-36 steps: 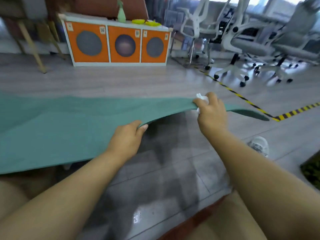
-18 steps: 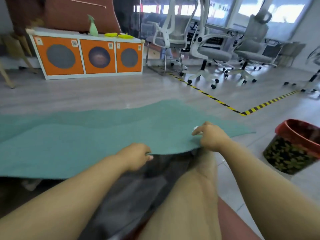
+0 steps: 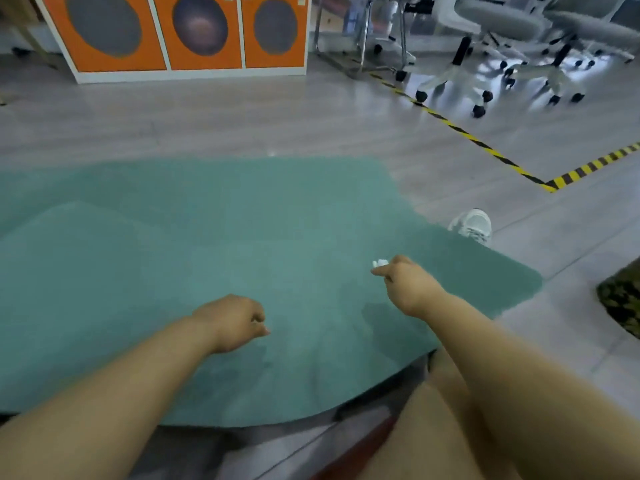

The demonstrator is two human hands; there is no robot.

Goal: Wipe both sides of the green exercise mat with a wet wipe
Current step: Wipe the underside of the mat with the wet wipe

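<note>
The right hand (image 3: pixel 407 287) has its fingers curled round a small white wet wipe (image 3: pixel 380 262). The left hand (image 3: pixel 232 322) is curled into a fist and seems to hold nothing. Both are over the green exercise mat (image 3: pixel 207 244), which lies spread on the floor (image 3: pixel 242 112). To wipe well, press the wipe flat and rub in long rows. The left hand should hold the mat down.

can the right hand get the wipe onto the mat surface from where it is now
Probably yes. The right hand holds the wet wipe over the green mat, and nothing lies between them. The left hand sits off to the side, out of its path.
</note>
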